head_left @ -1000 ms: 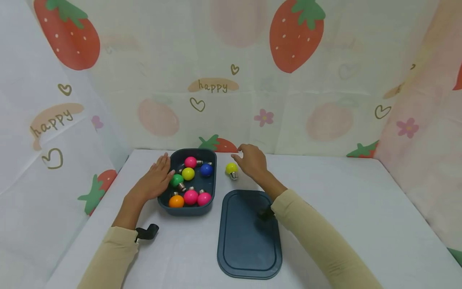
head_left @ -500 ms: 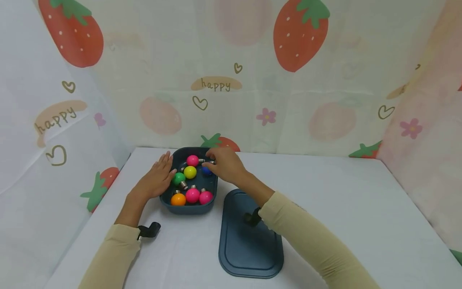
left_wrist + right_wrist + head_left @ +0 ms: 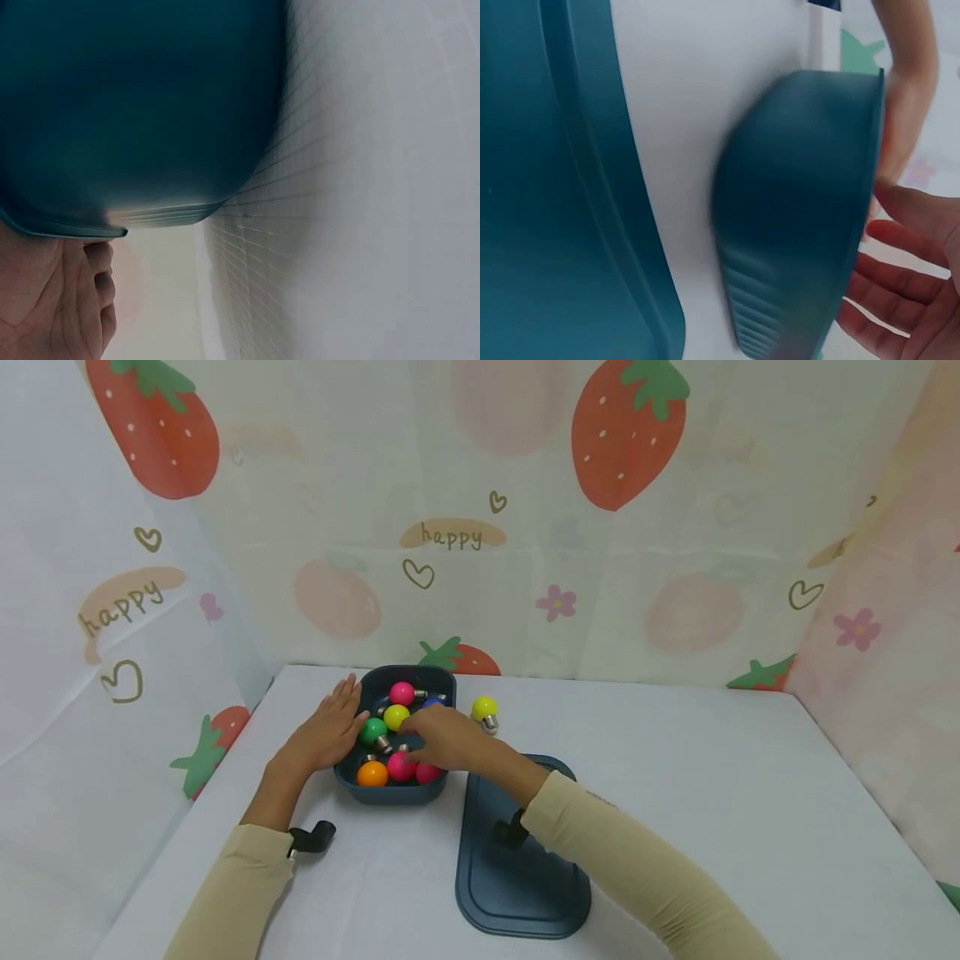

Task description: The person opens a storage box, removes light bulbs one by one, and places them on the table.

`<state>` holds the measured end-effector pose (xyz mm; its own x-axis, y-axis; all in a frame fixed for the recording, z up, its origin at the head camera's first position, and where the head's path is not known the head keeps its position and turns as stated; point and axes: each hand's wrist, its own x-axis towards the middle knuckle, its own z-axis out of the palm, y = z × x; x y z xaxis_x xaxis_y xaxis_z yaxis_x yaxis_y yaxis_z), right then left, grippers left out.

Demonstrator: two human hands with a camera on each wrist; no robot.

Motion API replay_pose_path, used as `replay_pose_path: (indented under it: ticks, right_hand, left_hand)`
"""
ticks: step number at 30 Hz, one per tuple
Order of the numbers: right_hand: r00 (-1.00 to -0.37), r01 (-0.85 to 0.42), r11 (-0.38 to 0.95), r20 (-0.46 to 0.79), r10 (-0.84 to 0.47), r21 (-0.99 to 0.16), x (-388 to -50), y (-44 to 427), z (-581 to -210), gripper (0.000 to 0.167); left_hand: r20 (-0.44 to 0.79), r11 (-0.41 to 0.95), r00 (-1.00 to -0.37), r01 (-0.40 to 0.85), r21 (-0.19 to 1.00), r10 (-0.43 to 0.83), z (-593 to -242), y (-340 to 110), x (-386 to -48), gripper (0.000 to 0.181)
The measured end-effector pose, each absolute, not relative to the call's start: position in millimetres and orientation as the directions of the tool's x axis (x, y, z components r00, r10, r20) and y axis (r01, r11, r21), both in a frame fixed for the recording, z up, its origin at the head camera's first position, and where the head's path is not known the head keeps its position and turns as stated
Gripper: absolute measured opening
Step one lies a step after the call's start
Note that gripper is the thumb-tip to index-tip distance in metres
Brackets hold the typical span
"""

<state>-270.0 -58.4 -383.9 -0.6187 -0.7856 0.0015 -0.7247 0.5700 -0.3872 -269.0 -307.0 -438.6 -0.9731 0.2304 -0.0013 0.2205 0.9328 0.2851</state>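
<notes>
In the head view, my left hand (image 3: 326, 727) lies against the left side of a dark blue-green plastic box (image 3: 390, 795). Its fingers are straight and its thumb reaches over the rim. My right hand (image 3: 450, 737) hovers over the box's right half, thumb and fingers apart, nothing seen between them. Inside lie colored light bulbs: a green bulb (image 3: 372, 731), a yellow bulb (image 3: 396, 717), an orange bulb (image 3: 372, 774), a partly hidden blue bulb (image 3: 432, 702) and several pink bulbs (image 3: 402, 693). Another yellow bulb (image 3: 484, 708) rests on the table, right of the box.
A flat dark lid (image 3: 525, 893) lies on the white table (image 3: 712, 793), partly under my right forearm. Strawberry-printed cloth (image 3: 630, 435) hangs behind and at both sides. Each wrist carries a small black camera (image 3: 313, 837).
My right hand has moved from beside the loose yellow bulb to the box's far right corner, then nearer over the pink bulbs. My left hand stays at the box's side.
</notes>
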Motion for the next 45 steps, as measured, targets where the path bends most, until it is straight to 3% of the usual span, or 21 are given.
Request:
replay_pose_path:
  ticks: [6, 18, 28, 45]
  right_hand:
    - [-0.603, -0.721, 0.570, -0.051, -0.797, -0.395, -268.6, -64.5, -393.4, 0.041]
    - [-0.645, -0.695, 0.629, -0.085, -0.759, -0.347, -264.5, -73.4, -401.6, 0.043]
    - [-0.651, -0.717, 0.641, -0.065, -0.756, -0.274, -265.9, -79.5, -409.3, 0.043]
    - [-0.676, -0.699, 0.659, -0.045, -0.736, -0.278, -269.5, -80.5, -421.4, 0.044]
  left_hand:
    - [0.012, 0.931, -0.973, 0.223, 0.288, 0.230, -438.5, -305.6, -268.1, 0.065]
    - [0.017, 0.928, -0.972, 0.227, 0.294, 0.232, -439.6, -306.1, -268.5, 0.066]
    - [0.038, 0.923, -0.970, 0.240, 0.301, 0.240, -440.7, -306.7, -268.1, 0.065]
    - [0.022, 0.921, -0.973, 0.225, 0.318, 0.230, -443.8, -308.8, -272.0, 0.066]
